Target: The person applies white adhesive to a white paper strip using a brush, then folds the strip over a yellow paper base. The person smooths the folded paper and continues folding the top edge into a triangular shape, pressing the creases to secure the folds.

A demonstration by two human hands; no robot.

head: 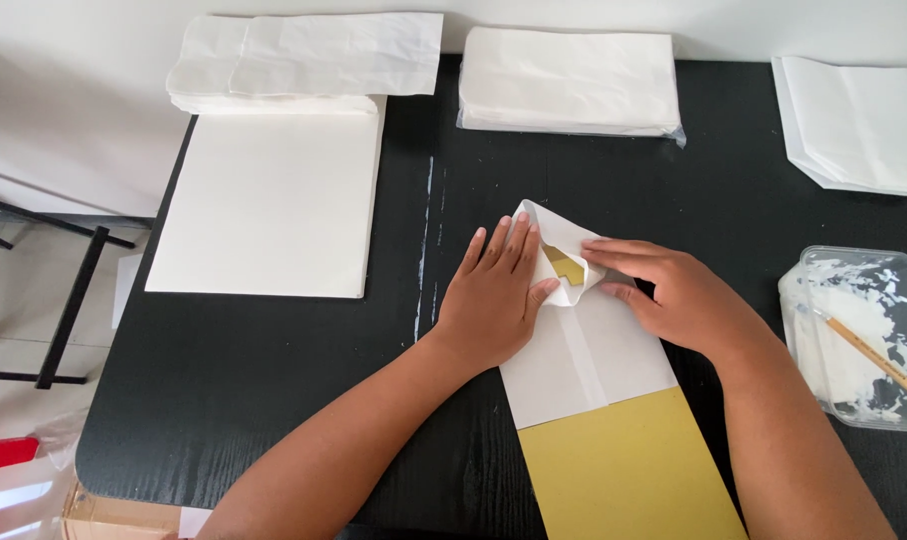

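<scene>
White paper bag (586, 350) flat on black tabletop (274, 400), mid-frame, long axis running away from body, slightly tilted; gold card (634, 470) sticking out near end. Far end folded open, gold showing inside. Left hand (494, 295) flat, fingers spread, pressing bag's left edge. Right hand (664, 290) pinching folded flap at far end. Both hands touching bag, equally near. Paper stacks (274, 200) beyond, glue tray (859, 335) at right.
</scene>
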